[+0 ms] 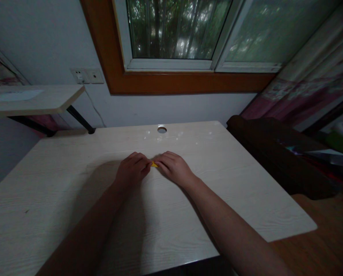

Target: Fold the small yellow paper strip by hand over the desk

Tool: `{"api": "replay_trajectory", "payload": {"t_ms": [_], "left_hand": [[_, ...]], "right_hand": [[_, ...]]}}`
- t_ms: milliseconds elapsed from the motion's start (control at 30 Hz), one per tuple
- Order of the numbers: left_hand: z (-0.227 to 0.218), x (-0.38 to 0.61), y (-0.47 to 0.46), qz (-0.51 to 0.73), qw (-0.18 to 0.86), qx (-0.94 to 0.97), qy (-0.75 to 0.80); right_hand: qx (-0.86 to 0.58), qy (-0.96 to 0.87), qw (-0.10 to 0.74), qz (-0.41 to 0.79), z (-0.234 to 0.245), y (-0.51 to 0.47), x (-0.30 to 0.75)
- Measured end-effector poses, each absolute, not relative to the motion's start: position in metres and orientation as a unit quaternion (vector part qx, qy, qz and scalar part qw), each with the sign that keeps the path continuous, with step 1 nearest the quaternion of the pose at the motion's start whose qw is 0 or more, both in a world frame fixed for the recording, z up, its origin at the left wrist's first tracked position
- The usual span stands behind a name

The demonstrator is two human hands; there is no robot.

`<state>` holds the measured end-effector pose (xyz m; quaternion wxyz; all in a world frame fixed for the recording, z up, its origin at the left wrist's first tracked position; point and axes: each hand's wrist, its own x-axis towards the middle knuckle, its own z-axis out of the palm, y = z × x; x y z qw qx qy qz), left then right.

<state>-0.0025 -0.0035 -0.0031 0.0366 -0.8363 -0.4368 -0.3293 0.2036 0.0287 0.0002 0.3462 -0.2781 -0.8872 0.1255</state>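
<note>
Both my hands rest close together on the middle of a pale wooden desk (73, 184). A small yellow piece (154, 164), maybe folded paper, shows between the fingertips. My left hand (132, 169) has its fingers curled down and pinches the piece's left end. My right hand (173, 167) has its fingers pressed together on the piece's right end. Most of the yellow piece is hidden under the fingers.
A round cable hole (161, 130) sits at the desk's far edge. A raised shelf (33, 99) stands at the left, with wall sockets (86, 76) behind it. A window (188, 34) is above. A dark wooden bed frame (277, 157) and curtains lie to the right.
</note>
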Motion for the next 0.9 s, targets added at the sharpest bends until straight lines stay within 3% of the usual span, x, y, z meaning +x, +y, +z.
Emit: {"api": "replay_trajectory", "payload": {"t_ms": [900], "left_hand": [[-0.0048,-0.0049,-0.0032,-0.358,0.053,-0.821,-0.441]], "right_hand": [[-0.313,-0.86,0.38,0.136,0.0001,0.0307,0.2072]]}}
